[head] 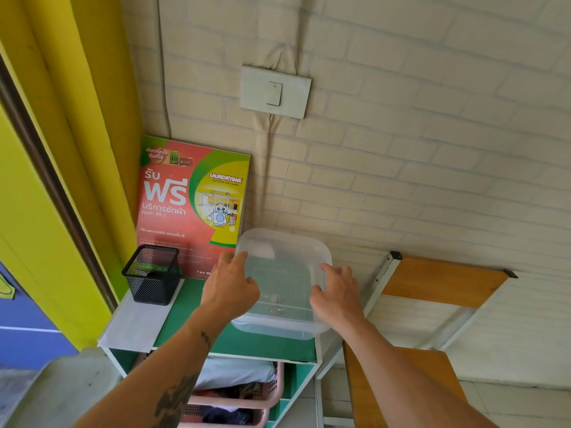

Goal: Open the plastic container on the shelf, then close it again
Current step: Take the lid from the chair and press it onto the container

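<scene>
A clear, squarish plastic container [282, 325] rests on the green top of a white shelf unit [234, 342]. Its translucent lid [284, 257] is tilted up, the far edge raised toward the wall and the near edge low over the box. My left hand [228, 284] grips the lid's left edge with the thumb on top. My right hand [336, 293] holds the lid's right edge, fingers curled over the rim. The container looks empty inside.
A black mesh pen holder [151, 274] stands at the shelf's left. A red and green laundry poster [191, 199] leans on the brick-pattern wall. A pink basket [244, 393] of clothes sits below. A wooden folding rack [432, 282] is at right.
</scene>
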Demonstrator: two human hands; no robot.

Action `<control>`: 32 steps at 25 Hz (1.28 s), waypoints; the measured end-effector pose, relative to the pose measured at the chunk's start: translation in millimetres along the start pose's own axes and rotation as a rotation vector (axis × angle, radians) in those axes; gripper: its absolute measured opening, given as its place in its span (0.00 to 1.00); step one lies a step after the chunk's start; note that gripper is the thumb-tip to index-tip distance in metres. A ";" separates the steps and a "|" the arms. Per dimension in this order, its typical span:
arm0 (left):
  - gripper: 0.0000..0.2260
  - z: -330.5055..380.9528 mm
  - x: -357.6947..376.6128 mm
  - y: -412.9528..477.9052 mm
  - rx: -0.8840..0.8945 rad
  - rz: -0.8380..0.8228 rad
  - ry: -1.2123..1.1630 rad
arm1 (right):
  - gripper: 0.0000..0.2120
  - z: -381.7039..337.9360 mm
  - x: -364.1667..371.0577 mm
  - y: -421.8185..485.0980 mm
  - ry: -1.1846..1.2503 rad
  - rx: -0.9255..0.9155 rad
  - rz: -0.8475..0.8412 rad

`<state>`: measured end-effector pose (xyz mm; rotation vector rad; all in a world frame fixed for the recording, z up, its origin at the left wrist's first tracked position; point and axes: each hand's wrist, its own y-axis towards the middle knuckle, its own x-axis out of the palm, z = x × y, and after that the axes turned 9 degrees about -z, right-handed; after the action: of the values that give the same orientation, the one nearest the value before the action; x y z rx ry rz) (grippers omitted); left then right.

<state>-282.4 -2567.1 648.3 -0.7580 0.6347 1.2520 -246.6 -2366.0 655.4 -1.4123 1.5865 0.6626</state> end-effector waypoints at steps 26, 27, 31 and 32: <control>0.31 1.9 13.2 47.7 0.283 -0.138 0.613 | 0.31 4.6 11.3 50.7 -0.345 -0.204 -0.140; 0.31 0.9 13.5 48.0 0.287 -0.133 0.603 | 0.31 4.5 11.5 50.2 -0.342 -0.204 -0.139; 0.31 -3.2 14.9 47.9 0.310 -0.101 0.565 | 0.31 5.5 13.8 49.1 -0.334 -0.190 -0.134; 0.31 -3.4 14.6 48.2 0.320 -0.099 0.543 | 0.31 5.6 14.0 50.2 -0.328 -0.192 -0.132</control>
<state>-326.6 -2554.6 627.3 -0.8503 1.1929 0.8209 -293.0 -2357.6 632.4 -1.4466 1.1886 0.9337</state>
